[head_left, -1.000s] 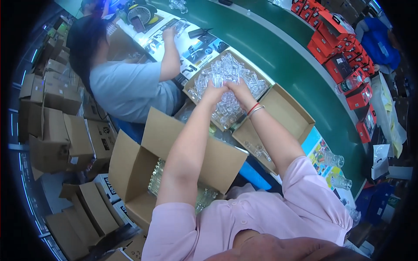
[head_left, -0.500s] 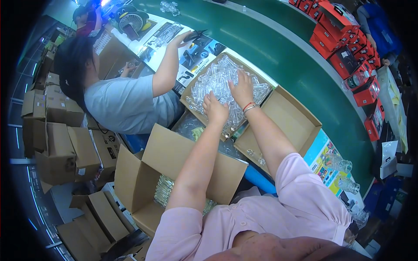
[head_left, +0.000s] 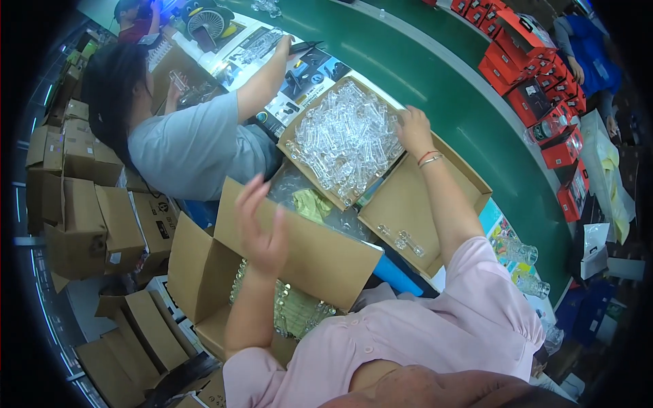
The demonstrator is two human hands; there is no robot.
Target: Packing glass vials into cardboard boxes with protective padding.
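A shallow cardboard tray (head_left: 313,185) is heaped with small clear glass-like pieces (head_left: 347,132), long and narrow with rounded ends. At its right corner my right hand (head_left: 414,130) has its fingers bent over the rim, close against the pieces. My left hand (head_left: 264,231) is raised over an open cardboard box (head_left: 309,253), fingers apart and holding nothing. Inside that box lie rows of similar clear pieces (head_left: 282,306) and pale green material, partly hidden by my left forearm. Another shallow tray (head_left: 435,197), under my right forearm, holds a few clear pieces (head_left: 403,241).
On my left a co-worker in a grey shirt (head_left: 197,153) sits at the green table (head_left: 476,126). Cartons (head_left: 75,224) are stacked at the far left. Red boxes (head_left: 524,41) line the far right. Clear jars (head_left: 520,250) lie at the table's near right edge.
My left hand has left the heaped tray and come back over the open box. My right hand has moved from the pieces to the tray's right corner.
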